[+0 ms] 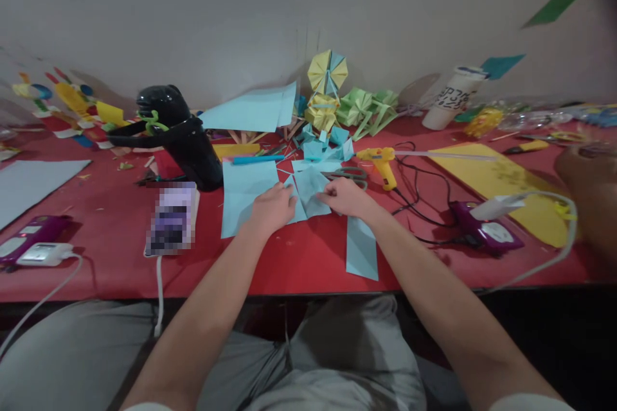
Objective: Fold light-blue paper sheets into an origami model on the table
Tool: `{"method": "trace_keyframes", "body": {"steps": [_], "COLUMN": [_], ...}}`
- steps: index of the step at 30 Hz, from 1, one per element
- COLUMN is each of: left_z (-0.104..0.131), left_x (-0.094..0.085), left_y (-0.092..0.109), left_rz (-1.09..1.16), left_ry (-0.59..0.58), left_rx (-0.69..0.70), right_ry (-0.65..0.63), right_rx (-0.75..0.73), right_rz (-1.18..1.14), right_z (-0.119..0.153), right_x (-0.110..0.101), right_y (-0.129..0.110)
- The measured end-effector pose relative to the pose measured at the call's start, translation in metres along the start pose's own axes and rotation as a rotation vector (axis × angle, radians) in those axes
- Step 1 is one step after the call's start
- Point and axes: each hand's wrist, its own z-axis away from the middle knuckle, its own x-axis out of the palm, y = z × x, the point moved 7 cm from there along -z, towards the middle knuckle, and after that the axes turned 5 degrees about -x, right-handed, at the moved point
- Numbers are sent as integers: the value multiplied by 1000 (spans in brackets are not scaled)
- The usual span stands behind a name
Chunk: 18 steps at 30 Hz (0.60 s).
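Note:
A creased piece of light blue paper (312,191) lies between my two hands, partly folded and raised a little in the middle. My left hand (274,207) is closed, its fingertips pinching or pressing the paper's left side. On the right edge, the thumb and fingers of my right hand (348,197) pinch the same piece. A larger light blue sheet (243,189) is under and left of my left hand. Below my right wrist lies a narrow blue paper strip (361,250). Scissors (354,174) sit just behind my right hand, partly hidden by it.
A yellow glue gun (380,164) with its black cord lies to the right, near a purple power box (486,228) and yellow sheet (515,189). To the left are a black tumbler (193,151) and phone (172,218). Folded paper pieces (328,93) stand behind. Another person's hand (588,173) is at far right.

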Motion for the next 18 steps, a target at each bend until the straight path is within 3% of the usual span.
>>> {"method": "trace_keyframes", "body": {"steps": [10,18], "left_z": [-3,-8], "left_x": [-2,-3], "left_y": [-4,-6], "left_rz": [27,28], "left_ry": [13,-3], "left_rx": [-9,16], "right_ry": [-28,-190], "right_rx": [-2,-48], "right_rz": [-75,-214], "right_z": [3,10], "right_x": [-2,-2], "right_y": [3,-9]}}
